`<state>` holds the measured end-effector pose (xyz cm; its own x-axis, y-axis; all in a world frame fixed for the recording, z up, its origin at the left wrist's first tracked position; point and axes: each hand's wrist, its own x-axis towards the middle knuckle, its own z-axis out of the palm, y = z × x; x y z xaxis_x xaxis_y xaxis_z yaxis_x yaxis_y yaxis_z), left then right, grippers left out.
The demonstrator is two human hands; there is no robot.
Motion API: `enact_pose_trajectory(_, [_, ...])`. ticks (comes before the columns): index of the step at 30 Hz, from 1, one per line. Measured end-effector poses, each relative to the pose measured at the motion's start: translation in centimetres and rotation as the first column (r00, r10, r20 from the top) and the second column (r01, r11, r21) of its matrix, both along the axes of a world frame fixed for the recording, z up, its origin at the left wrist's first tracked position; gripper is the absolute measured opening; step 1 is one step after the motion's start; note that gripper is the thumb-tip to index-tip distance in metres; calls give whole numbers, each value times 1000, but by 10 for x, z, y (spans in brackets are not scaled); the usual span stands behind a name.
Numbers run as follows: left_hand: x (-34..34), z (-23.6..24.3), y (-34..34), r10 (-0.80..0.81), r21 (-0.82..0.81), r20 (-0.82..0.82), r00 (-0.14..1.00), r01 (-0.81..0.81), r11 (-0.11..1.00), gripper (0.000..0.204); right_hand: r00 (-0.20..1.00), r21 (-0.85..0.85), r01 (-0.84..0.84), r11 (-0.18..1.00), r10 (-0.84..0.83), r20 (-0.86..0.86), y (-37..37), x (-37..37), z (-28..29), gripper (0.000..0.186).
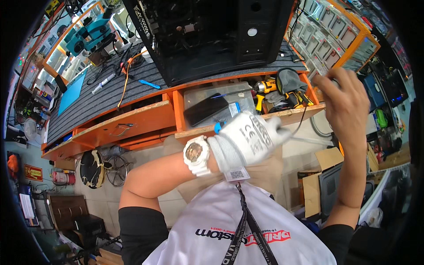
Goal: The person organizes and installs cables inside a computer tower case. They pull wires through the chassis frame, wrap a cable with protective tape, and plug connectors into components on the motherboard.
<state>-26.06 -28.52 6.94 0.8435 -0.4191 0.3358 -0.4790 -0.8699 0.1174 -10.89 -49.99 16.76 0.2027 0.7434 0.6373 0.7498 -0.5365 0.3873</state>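
My left hand [256,137], in a white glove with a white watch at the wrist, is over the front of an open orange drawer [282,117]. Its fingers look curled and are partly blurred. A thin black cord [303,118] runs down to these fingertips; whether they grip it is unclear. My right hand [346,99] is bare and raised beyond the drawer's right end, fingers bent together. What they may hold is hidden. Inside the drawer are a black phone-like slab [206,109], a yellow-and-black screwdriver [265,86], a grey pouch [289,80] and yellow-handled tools [298,98].
Behind the drawer an open black computer case [203,39] stands on the striped bench mat [145,95]. A blue pry tool [149,84] and a teal microscope [90,33] are to the left. An orange-framed display case [327,37] is at the right, cardboard boxes [312,194] below.
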Motion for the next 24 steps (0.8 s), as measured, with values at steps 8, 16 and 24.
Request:
enact_pose_trajectory(8, [-44, 26, 18, 112, -467, 270, 956, 29, 884, 33, 835, -22, -418, 908, 375, -402, 1, 3, -135, 34])
enact_pose_trajectory(16, [-48, 27, 90, 555, -628, 393, 733, -227, 745, 24, 157, 450, -243, 860, 492, -856, -3, -101, -164, 29])
enact_pose_trajectory(24, [-57, -20, 74, 161, 202, 315, 935, -232, 951, 23, -488, 951, -9, 310, 829, -275, -16, -98, -56, 60])
